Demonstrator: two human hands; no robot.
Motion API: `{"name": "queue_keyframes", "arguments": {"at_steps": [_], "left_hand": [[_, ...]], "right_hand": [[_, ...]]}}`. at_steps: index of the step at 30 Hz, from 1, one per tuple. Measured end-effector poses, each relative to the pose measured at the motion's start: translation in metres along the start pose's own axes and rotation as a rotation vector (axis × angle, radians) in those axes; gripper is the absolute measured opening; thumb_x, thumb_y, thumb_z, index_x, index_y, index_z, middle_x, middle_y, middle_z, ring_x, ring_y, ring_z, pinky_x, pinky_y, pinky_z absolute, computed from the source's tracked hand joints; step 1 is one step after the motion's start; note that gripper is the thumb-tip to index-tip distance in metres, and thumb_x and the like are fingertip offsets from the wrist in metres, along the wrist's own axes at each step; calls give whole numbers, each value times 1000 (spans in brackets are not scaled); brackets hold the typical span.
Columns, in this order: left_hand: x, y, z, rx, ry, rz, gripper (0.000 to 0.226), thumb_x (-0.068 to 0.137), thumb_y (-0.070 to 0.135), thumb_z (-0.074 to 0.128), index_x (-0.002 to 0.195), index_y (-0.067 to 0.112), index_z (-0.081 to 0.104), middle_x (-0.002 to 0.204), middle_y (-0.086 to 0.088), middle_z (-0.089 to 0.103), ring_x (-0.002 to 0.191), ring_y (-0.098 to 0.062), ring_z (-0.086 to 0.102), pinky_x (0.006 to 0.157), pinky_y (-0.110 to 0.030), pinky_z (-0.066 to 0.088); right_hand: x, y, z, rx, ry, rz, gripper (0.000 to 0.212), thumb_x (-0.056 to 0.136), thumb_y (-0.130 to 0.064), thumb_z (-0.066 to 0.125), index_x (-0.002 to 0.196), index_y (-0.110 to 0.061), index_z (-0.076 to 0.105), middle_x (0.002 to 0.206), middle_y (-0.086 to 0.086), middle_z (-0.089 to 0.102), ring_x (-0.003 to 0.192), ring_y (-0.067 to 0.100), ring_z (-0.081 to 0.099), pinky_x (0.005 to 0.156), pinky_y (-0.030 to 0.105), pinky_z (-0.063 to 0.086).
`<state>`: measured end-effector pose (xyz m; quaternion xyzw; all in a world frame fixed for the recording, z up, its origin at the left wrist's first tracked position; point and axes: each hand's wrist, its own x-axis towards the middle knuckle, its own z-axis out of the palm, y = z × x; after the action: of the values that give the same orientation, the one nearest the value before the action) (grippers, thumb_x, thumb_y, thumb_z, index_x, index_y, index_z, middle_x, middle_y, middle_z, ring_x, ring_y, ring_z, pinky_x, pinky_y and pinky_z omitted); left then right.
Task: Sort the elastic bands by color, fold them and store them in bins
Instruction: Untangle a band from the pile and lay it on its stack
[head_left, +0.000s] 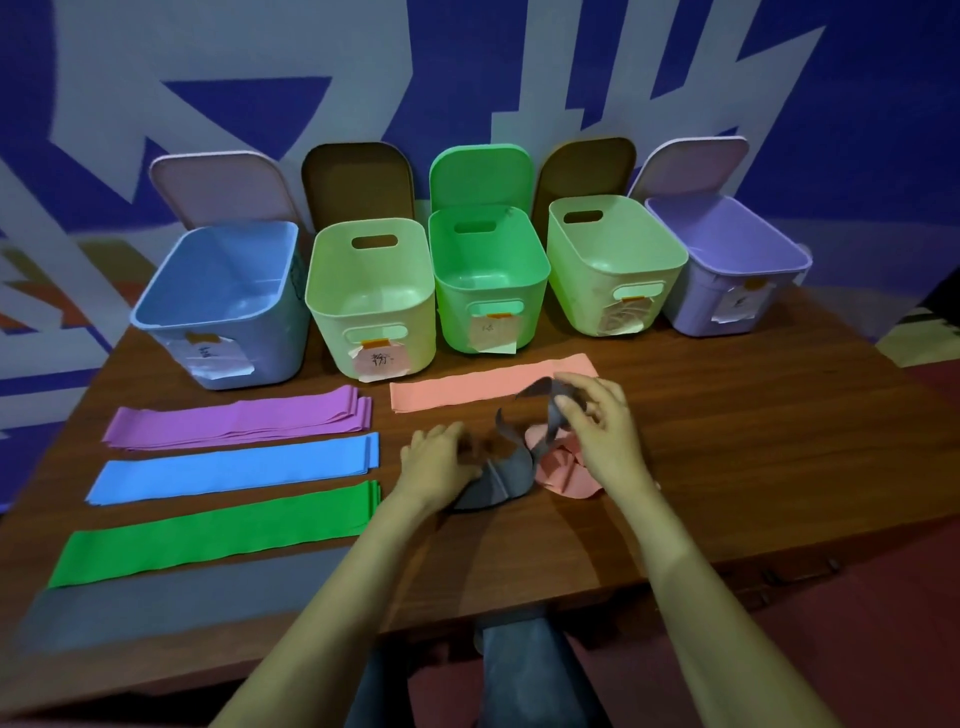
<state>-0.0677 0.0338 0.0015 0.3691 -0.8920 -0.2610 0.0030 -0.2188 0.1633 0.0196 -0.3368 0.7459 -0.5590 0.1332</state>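
Note:
A tangled grey elastic band (493, 480) lies at the table's middle over a crumpled pink band (563, 470). My right hand (602, 421) pinches the grey band's raised end. On its lower part rests my left hand (436, 460), fingers curled on it. A flat pink band (467, 392) lies just behind. At the left, purple bands (239, 421), blue bands (234, 467), a green band (218, 535) and a grey band (182, 597) lie flat in rows.
Five open bins with paper labels stand along the back: a blue bin (228, 312), a pale green bin (371, 306), a green bin (488, 280), another pale green bin (613, 270) and a purple bin (727, 265). The wooden table (727, 441) ends near my knees.

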Motion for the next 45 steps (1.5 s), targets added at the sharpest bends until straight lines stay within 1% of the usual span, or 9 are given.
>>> {"name": "queue_keyframes", "arguments": {"at_steps": [3, 7, 13, 18, 22, 24, 30, 37, 45], "left_hand": [[6, -5, 11, -71, -75, 130, 39, 85, 16, 63, 121, 29, 58, 131, 1, 49, 121, -26, 40, 103, -39, 34], [8, -17, 17, -118, -43, 239, 14, 83, 19, 67, 88, 32, 66, 113, 4, 55, 113, -18, 47, 99, -35, 36], [-11, -12, -16, -514, 278, 270, 8, 89, 14, 59, 88, 22, 58, 105, 9, 61, 102, -9, 56, 86, -30, 49], [-17, 17, -78, -636, 398, 374, 13, 91, 10, 57, 90, 22, 55, 83, 10, 60, 79, 2, 56, 70, -16, 45], [-16, 44, -113, -643, 381, 445, 6, 91, 14, 58, 97, 16, 58, 83, 1, 63, 81, -15, 60, 72, -33, 52], [-17, 56, -124, -752, 350, 448, 5, 92, 11, 56, 96, 15, 57, 86, -3, 63, 82, -15, 61, 69, -29, 54], [-20, 65, -157, -1164, 549, 305, 12, 93, 3, 52, 89, 14, 52, 86, -4, 60, 76, -8, 62, 61, -20, 54], [-20, -9, -164, -1222, 823, 18, 10, 94, 6, 51, 103, 9, 49, 86, -1, 60, 81, -13, 63, 61, -18, 55], [-51, -104, -121, -1002, 707, -226, 23, 88, -7, 55, 105, 4, 44, 94, -21, 58, 53, -12, 63, 59, -24, 57]], "right_hand": [[-6, 2, 0, -10, 0, 6, 30, 91, -15, 58, 120, -25, 57, 121, 0, 46, 96, 5, 51, 72, 0, 40], [-11, 6, 2, 55, -60, 77, 23, 86, -20, 65, 106, -30, 56, 120, -3, 45, 110, 14, 53, 85, 22, 49], [-15, -2, 3, 139, -331, 19, 46, 69, -17, 81, 106, -33, 59, 125, -11, 44, 121, 10, 49, 105, 28, 41], [-10, -28, 11, -427, -416, -27, 60, 79, -43, 69, 133, -26, 47, 147, -4, 31, 137, 15, 24, 110, 35, 27], [-9, -73, 22, -5, -369, -23, 82, 68, -52, 74, 137, -30, 35, 140, -11, 39, 129, 8, 35, 105, 32, 34], [0, -87, 29, 116, -318, 16, 73, 70, -50, 74, 129, -26, 39, 130, -6, 53, 119, 12, 50, 98, 36, 45], [21, -76, 40, -107, -341, 61, 42, 78, -30, 72, 114, -13, 57, 108, 7, 65, 102, 24, 60, 90, 44, 50], [26, -46, 24, -209, -282, -26, 18, 83, -27, 67, 94, -13, 66, 90, 4, 68, 86, 22, 63, 75, 37, 49], [31, -51, 33, -150, -302, 36, 17, 83, -21, 69, 97, -15, 63, 92, 2, 63, 85, 17, 57, 70, 29, 46]]}}
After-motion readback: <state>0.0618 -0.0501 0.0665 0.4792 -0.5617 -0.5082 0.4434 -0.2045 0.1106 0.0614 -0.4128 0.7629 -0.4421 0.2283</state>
